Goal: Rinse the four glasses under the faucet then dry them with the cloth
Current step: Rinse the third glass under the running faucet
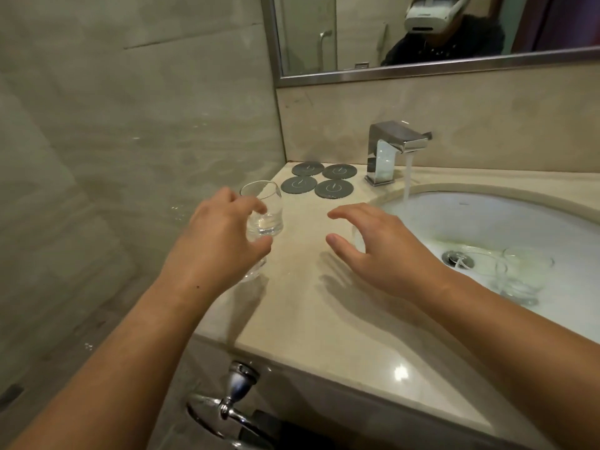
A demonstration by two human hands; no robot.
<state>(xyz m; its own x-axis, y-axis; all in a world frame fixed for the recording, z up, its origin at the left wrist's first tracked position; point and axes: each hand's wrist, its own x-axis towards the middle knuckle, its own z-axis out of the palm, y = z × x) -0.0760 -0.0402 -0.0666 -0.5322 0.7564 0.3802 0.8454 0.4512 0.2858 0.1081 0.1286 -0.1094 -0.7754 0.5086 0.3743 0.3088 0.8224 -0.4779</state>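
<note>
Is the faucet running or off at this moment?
Running. A stream of water falls from the faucet spout into the sink.

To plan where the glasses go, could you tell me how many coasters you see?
4, in a two-by-two group on the counter left of the faucet: back-left, back-right, front-left, front-right.

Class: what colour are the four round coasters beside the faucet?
Dark grey coasters, each with a pale mark; head view.

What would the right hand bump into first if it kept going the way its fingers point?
Probably the glass held in the left hand. The right hand is open, fingers pointing left across the counter, with bare marble between. Depth is unclear, so it might pass just in front.
</note>
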